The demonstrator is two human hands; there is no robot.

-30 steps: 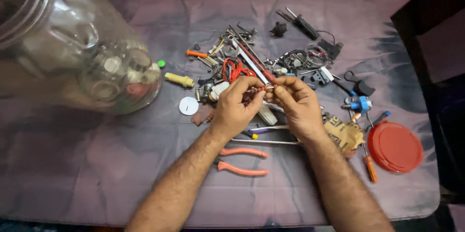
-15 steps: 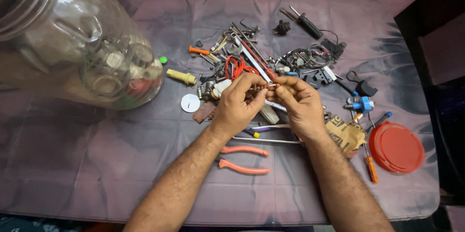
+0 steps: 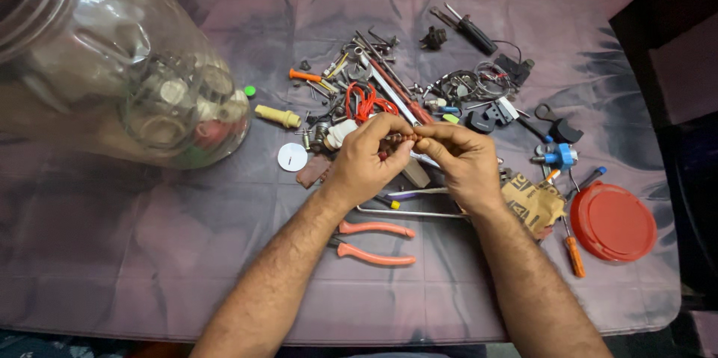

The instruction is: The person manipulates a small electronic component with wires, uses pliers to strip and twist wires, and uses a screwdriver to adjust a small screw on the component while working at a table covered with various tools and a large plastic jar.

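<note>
My left hand [image 3: 368,157] and my right hand [image 3: 458,160] meet above the middle of the table, fingertips pinched together on a small dark metal part [image 3: 406,136] held between them. What the part is stays too small to tell. Directly under the hands lies a heap of small tools and hardware [image 3: 389,96] with a red wire loop [image 3: 365,101]. Orange-handled pliers [image 3: 374,242] lie just below my left wrist.
A large clear plastic jar [image 3: 112,66] lies on its side at the left, holding several caps and bits. A red round lid [image 3: 613,221] sits at the right, next to an orange-handled screwdriver [image 3: 574,255]. A yellow handle [image 3: 277,115] and a white disc [image 3: 292,157] lie left of the hands. A purple-grey cloth [image 3: 149,253] covers the table.
The hands stay together over the pile; the fingers have shifted slightly on the small part. Nothing else has moved.
</note>
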